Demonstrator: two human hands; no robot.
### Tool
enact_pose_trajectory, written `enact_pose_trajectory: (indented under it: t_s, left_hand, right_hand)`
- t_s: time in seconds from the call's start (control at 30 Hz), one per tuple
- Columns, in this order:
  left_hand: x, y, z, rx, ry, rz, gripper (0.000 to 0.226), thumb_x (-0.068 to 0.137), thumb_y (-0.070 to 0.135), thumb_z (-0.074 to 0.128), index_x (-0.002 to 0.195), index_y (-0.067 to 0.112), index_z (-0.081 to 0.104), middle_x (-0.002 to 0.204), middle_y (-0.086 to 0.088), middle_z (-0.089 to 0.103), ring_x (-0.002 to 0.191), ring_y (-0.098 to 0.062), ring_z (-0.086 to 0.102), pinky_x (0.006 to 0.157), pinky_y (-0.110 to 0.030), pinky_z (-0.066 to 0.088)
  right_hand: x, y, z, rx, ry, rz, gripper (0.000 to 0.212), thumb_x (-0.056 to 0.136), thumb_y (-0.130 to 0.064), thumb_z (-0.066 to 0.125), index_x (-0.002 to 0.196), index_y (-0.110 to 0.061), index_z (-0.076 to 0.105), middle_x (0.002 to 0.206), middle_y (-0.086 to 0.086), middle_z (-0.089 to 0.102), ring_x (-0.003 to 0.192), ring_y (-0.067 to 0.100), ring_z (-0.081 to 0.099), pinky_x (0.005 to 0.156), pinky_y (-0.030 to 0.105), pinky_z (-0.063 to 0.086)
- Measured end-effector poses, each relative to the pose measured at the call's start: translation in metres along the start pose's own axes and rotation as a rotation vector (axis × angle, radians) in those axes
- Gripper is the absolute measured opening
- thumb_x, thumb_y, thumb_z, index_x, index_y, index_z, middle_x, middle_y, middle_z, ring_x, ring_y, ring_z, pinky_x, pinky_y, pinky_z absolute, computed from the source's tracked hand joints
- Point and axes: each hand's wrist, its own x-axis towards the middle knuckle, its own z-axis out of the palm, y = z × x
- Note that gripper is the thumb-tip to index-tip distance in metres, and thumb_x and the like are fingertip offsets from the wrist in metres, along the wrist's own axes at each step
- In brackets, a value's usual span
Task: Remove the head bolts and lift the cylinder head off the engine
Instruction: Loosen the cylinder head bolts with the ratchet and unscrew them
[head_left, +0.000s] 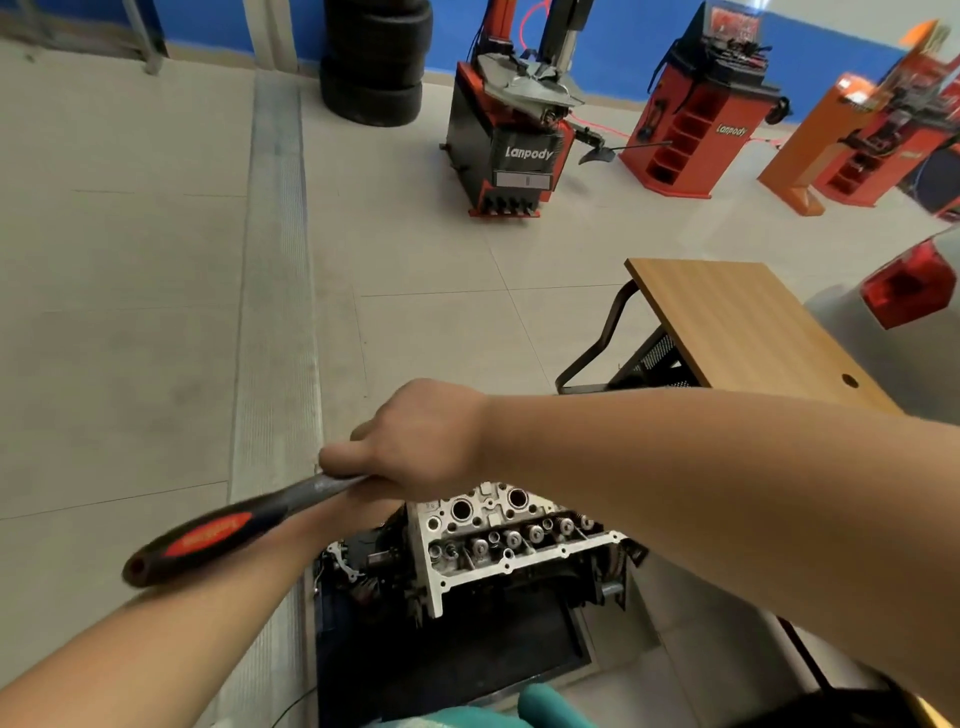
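the cylinder head (498, 540) still sits on the engine (467, 587), low down and just below the fingers, its top bare with valve springs and round bores showing, so the lift is not yet done. whether any head bolts are out cannot be told, since the hands cover that end. the right hand (415, 441) has its fingers (343, 460) curled tight round the metal shaft of a long wrench (218, 535), whose black and red grip runs out to the left of the fingers and down. the left hand is hidden under the right one; only its forearm shows, so its fingers cannot be judged. this looks like bolt loosening, an early to middle step. beyond the fingers lie floor tiles, a wooden bench (737, 322) to the right, and a tyre machine (514, 135) far off.
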Motion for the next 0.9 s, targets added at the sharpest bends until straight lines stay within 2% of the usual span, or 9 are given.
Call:
enact_pose_trajectory:
  t_s: [0.1, 0.17, 0.27, 0.33, 0.47, 0.57, 0.7, 0.8, 0.9]
  left_hand:
    - [-0.004, 0.004, 0.006, -0.058, 0.061, 0.103, 0.015, 0.107, 0.011, 0.045, 0.100, 0.014, 0.058, 0.091, -0.013, 0.061, 0.087, -0.011, 0.060, 0.073, -0.049, 0.050]
    - [-0.010, 0.006, 0.006, -0.104, 0.068, 0.196, 0.048, 0.098, -0.001, 0.057, 0.072, 0.039, 0.051, 0.063, 0.011, 0.054, 0.065, 0.000, 0.054, 0.057, -0.031, 0.034]
    - [-0.016, 0.006, 0.010, -0.134, 0.132, 0.190, 0.057, 0.096, 0.004, 0.065, 0.073, 0.055, 0.052, 0.067, 0.025, 0.060, 0.061, 0.003, 0.054, 0.055, -0.016, 0.033]
    - [-0.019, 0.008, 0.014, -0.143, 0.184, 0.178, 0.049, 0.097, 0.011, 0.063, 0.081, 0.055, 0.051, 0.072, 0.026, 0.061, 0.063, 0.000, 0.054, 0.056, -0.015, 0.037]
    - [-0.018, 0.002, 0.018, -0.154, 0.193, 0.163, 0.039, 0.097, 0.016, 0.065, 0.082, 0.052, 0.056, 0.072, 0.019, 0.064, 0.076, 0.005, 0.060, 0.060, -0.011, 0.038]
    - [-0.010, -0.006, 0.019, -0.166, 0.097, 0.214, 0.006, 0.099, 0.021, 0.069, 0.102, 0.026, 0.067, 0.092, 0.019, 0.068, 0.093, 0.010, 0.062, 0.074, -0.014, 0.046]
    - [-0.004, -0.007, 0.020, 0.033, 0.010, 0.260, 0.015, 0.106, 0.027, 0.051, 0.120, 0.024, 0.056, 0.104, 0.015, 0.055, 0.096, 0.009, 0.048, 0.079, -0.012, 0.043]
    - [-0.005, 0.002, 0.018, 0.010, 0.085, 0.295, 0.013, 0.103, 0.018, 0.051, 0.097, 0.029, 0.056, 0.084, 0.017, 0.054, 0.085, 0.002, 0.052, 0.061, -0.027, 0.044]
    - [-0.011, 0.012, 0.015, -0.140, 0.142, 0.327, 0.039, 0.089, 0.019, 0.049, 0.064, 0.048, 0.046, 0.058, 0.026, 0.052, 0.057, 0.005, 0.050, 0.049, -0.017, 0.026]
  right_hand:
    - [-0.008, 0.003, 0.005, 0.143, 0.115, 0.240, 0.029, 0.108, -0.050, 0.041, 0.121, -0.025, 0.045, 0.088, -0.003, 0.062, 0.066, 0.026, 0.054, 0.054, 0.033, 0.033]
    - [0.003, 0.000, 0.012, 0.296, 0.263, 0.618, 0.024, 0.107, -0.048, 0.045, 0.106, -0.027, 0.035, 0.075, -0.004, 0.055, 0.062, 0.025, 0.053, 0.051, 0.033, 0.027]
    - [0.021, 0.006, 0.019, 0.787, 0.386, 1.277, 0.020, 0.102, -0.028, 0.050, 0.105, -0.023, 0.031, 0.078, -0.004, 0.045, 0.068, 0.021, 0.051, 0.059, 0.035, 0.034]
    - [0.025, 0.013, 0.020, 1.039, 0.508, 1.462, 0.025, 0.093, -0.018, 0.051, 0.108, -0.020, 0.030, 0.084, -0.002, 0.041, 0.071, 0.017, 0.049, 0.060, 0.034, 0.038]
    - [0.026, 0.009, 0.022, 0.835, 0.538, 1.389, 0.022, 0.095, -0.026, 0.053, 0.105, -0.021, 0.034, 0.077, -0.006, 0.044, 0.063, 0.017, 0.048, 0.049, 0.029, 0.026]
    - [0.014, 0.002, 0.019, 0.525, 0.382, 0.784, 0.028, 0.095, -0.038, 0.065, 0.104, -0.024, 0.042, 0.069, -0.009, 0.044, 0.065, 0.025, 0.052, 0.049, 0.027, 0.025]
    - [-0.005, 0.001, 0.011, 0.246, 0.248, 0.198, 0.019, 0.098, -0.035, 0.063, 0.111, -0.021, 0.059, 0.062, -0.008, 0.045, 0.048, 0.012, 0.040, 0.047, 0.024, 0.021]
    - [-0.006, 0.000, 0.010, 0.223, 0.246, 0.321, 0.022, 0.102, -0.044, 0.056, 0.112, -0.024, 0.056, 0.068, -0.005, 0.054, 0.055, 0.021, 0.049, 0.049, 0.027, 0.023]
    - [0.013, -0.006, 0.015, 0.466, 0.380, 0.907, 0.018, 0.104, -0.042, 0.053, 0.105, -0.025, 0.046, 0.073, -0.006, 0.049, 0.065, 0.023, 0.051, 0.052, 0.032, 0.027]
